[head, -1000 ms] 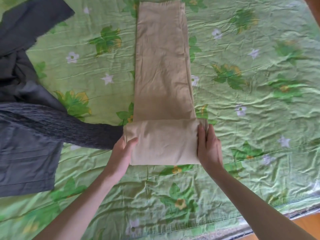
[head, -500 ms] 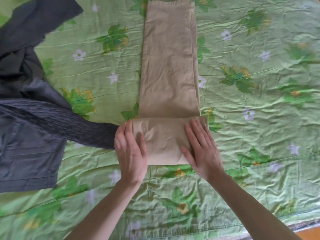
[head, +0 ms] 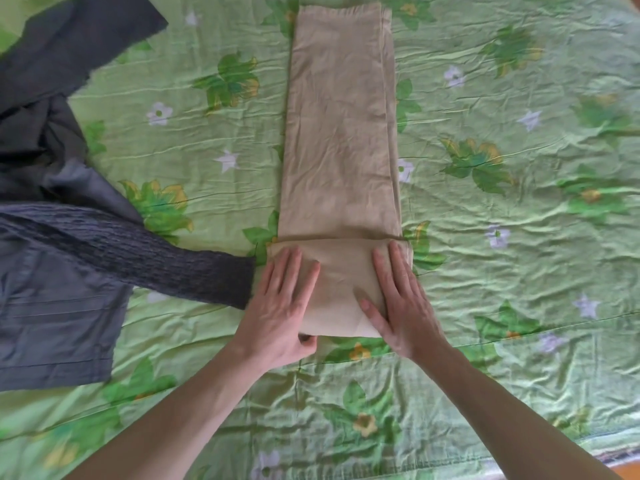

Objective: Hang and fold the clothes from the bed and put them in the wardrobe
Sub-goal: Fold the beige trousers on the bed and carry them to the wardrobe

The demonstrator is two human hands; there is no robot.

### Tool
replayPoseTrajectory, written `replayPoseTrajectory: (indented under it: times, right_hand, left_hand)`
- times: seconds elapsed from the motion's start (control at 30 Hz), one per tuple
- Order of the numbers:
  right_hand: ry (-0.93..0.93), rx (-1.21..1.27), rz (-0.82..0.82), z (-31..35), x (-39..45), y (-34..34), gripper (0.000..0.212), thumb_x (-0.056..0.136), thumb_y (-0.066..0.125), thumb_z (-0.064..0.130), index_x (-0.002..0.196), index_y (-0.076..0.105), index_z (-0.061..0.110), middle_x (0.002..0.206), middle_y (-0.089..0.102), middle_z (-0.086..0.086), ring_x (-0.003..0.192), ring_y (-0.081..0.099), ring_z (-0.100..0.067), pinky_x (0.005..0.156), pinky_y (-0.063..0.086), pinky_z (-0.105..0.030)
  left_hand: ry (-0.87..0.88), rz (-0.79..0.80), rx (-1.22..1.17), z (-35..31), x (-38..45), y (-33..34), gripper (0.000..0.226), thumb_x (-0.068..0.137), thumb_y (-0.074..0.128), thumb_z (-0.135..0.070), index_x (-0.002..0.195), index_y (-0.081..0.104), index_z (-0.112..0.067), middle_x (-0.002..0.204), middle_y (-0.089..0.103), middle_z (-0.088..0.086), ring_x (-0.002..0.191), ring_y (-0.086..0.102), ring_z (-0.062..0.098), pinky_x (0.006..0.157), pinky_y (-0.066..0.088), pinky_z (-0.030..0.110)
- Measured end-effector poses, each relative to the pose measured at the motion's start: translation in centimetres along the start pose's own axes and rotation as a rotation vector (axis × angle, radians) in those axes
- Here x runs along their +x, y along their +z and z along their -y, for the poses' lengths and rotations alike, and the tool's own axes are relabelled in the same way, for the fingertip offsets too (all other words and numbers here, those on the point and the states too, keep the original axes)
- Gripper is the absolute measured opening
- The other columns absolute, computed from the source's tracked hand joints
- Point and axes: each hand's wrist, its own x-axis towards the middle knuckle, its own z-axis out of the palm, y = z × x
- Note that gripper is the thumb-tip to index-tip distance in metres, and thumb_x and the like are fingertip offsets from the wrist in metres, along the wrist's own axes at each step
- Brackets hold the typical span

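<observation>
A pair of beige trousers (head: 341, 133) lies lengthwise down the middle of the bed, folded narrow, with its near end turned over into a thick fold (head: 341, 282). My left hand (head: 282, 306) lies flat on the left part of that fold, fingers straight, thumb at its near edge. My right hand (head: 398, 299) presses flat on the right part, fingers straight and pointing away from me. Both forearms reach in from the bottom of the view.
A green flowered bedsheet (head: 502, 254) covers the bed. A heap of dark grey clothes (head: 52, 271) lies at the left, with a dark knitted sleeve (head: 156, 258) reaching to the trousers' fold. The bed's near edge (head: 616, 459) shows at bottom right.
One second ago both hands gripped the sides of the fold; they have since moved on top of it and lie flat, pressing it down. The fold has stayed in place.
</observation>
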Motion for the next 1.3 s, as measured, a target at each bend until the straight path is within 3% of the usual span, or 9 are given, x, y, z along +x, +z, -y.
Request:
replayPoseTrajectory:
  times: [0.27, 0.43, 0.6, 0.67, 0.73, 0.83, 1.07, 1.2, 1.3]
  right_hand:
    - [-0.279, -0.282, 0.079, -0.2, -0.8, -1.9, 0.122, 0.085, 0.055, 0.08, 0.166, 0.004, 0.003, 0.174, -0.005, -0.02, 0.161, -0.001, -0.035, 0.13, 0.015, -0.05]
    - [-0.277, -0.311, 0.164, 0.6, -1.9, -3.7, 0.135, 0.073, 0.085, 0.056, 0.165, 0.003, 0.0, 0.172, -0.006, -0.024, 0.16, 0.0, -0.042, 0.125, 0.028, -0.057]
    - [-0.287, -0.111, 0.165, 1.0, -6.3, -5.7, 0.119, 0.074, 0.089, 0.039, 0.163, 0.02, -0.001, 0.173, 0.01, -0.021, 0.159, 0.019, -0.035, 0.12, 0.037, -0.046]
    - [-0.292, -0.046, 0.131, 1.1, -8.2, -6.8, 0.105, 0.078, 0.085, 0.041, 0.159, 0.031, 0.002, 0.17, 0.026, -0.018, 0.148, 0.042, -0.028, 0.109, 0.048, -0.036]
    - [-0.278, 0.012, 0.092, 0.8, -9.5, -8.1, 0.086, 0.084, 0.077, 0.043, 0.154, 0.039, 0.01, 0.153, 0.053, -0.017, 0.112, 0.065, -0.009, 0.087, 0.06, -0.023]
    - [-0.209, 0.148, 0.133, 0.2, -9.6, -10.5, 0.066, 0.087, 0.068, 0.042, 0.147, 0.045, 0.025, 0.1, 0.077, 0.0, 0.062, 0.062, 0.005, 0.059, 0.054, -0.007]
    - [0.159, 0.685, -0.065, -0.3, -6.5, -12.4, 0.047, 0.08, 0.086, 0.049, 0.121, 0.066, 0.04, 0.096, 0.079, 0.013, 0.065, 0.073, -0.008, 0.049, 0.057, -0.023]
    - [0.32, 0.764, -0.292, 1.4, -3.7, -9.6, 0.031, 0.097, 0.05, 0.059, 0.112, 0.058, 0.033, 0.089, 0.07, 0.024, 0.076, 0.063, 0.005, 0.061, 0.047, -0.009]
    - [0.463, 0.704, -0.337, 2.0, -1.4, -7.0, 0.031, 0.108, 0.034, 0.055, 0.111, 0.047, 0.027, 0.086, 0.059, 0.041, 0.079, 0.054, 0.023, 0.068, 0.043, -0.003]
  left_hand:
    - [-0.151, 0.208, 0.17, -3.7, 1.1, -1.6, 0.13, 0.077, 0.08, -0.025, 0.162, -0.014, 0.004, 0.159, -0.03, 0.044, 0.153, -0.018, 0.06, 0.126, -0.003, 0.067]
    - [-0.16, 0.18, 0.053, -4.2, -0.4, -2.9, 0.125, 0.086, 0.072, -0.027, 0.159, -0.025, 0.001, 0.166, -0.025, 0.035, 0.157, -0.015, 0.053, 0.129, 0.001, 0.061]
    - [-0.104, 0.171, -0.169, -4.6, -3.8, -5.2, 0.101, 0.091, 0.066, -0.026, 0.166, 0.001, -0.008, 0.175, 0.004, 0.021, 0.162, 0.01, 0.038, 0.133, -0.001, 0.046]
    - [-0.056, 0.147, -0.304, -4.3, -5.4, -6.2, 0.088, 0.093, 0.063, -0.031, 0.164, 0.016, -0.011, 0.172, 0.025, 0.013, 0.152, 0.037, 0.026, 0.13, 0.019, 0.032]
    - [-0.064, 0.197, -0.514, -4.0, -6.7, -7.6, 0.079, 0.096, 0.061, -0.032, 0.163, 0.022, -0.019, 0.164, 0.039, -0.001, 0.1, 0.063, -0.006, 0.093, 0.05, 0.009]
    - [-0.017, 0.179, -0.643, -3.4, -7.5, -8.7, 0.069, 0.09, 0.065, -0.028, 0.155, 0.042, -0.022, 0.122, 0.066, -0.009, 0.058, 0.059, -0.007, 0.048, 0.043, 0.009]
    - [-0.355, -0.113, -1.268, -1.5, -6.0, -7.8, 0.032, 0.092, 0.081, -0.033, 0.11, 0.067, -0.011, 0.088, 0.072, -0.007, 0.074, 0.067, 0.006, 0.059, 0.053, 0.019]
    - [-0.629, -0.255, -1.39, -1.9, -3.6, -6.6, 0.041, 0.092, 0.073, -0.051, 0.101, 0.065, -0.012, 0.071, 0.063, -0.016, 0.063, 0.053, -0.001, 0.058, 0.042, 0.012]
    - [-0.76, -0.285, -1.434, -1.9, -1.4, -5.7, 0.046, 0.095, 0.059, -0.06, 0.11, 0.063, -0.017, 0.096, 0.07, 0.001, 0.081, 0.061, 0.003, 0.071, 0.052, 0.019]
